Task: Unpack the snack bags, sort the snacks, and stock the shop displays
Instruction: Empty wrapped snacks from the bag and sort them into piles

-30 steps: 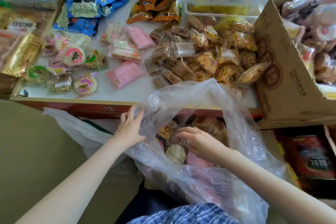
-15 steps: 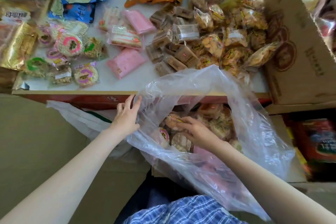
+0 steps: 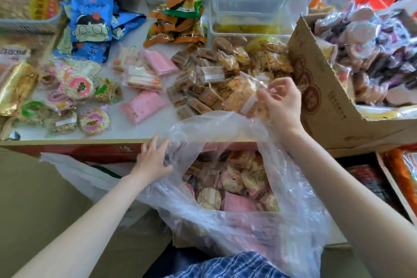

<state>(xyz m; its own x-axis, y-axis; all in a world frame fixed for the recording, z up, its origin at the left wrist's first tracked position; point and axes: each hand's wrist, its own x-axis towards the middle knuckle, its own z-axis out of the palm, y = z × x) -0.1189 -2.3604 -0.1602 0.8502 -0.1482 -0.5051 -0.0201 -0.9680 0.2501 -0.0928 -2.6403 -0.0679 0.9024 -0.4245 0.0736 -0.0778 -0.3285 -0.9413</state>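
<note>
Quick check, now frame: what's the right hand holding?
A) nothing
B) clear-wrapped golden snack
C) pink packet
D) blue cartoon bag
B: the right hand pinches a clear-wrapped golden snack above the table's pile, while the left hand holds the plastic bag rim.

The right hand (image 3: 282,102) is gripping a clear-wrapped snack packet (image 3: 246,97) over the table's (image 3: 126,128) near edge. The left hand (image 3: 153,160) is holding open the plastic bag (image 3: 225,221) below that edge.
</note>
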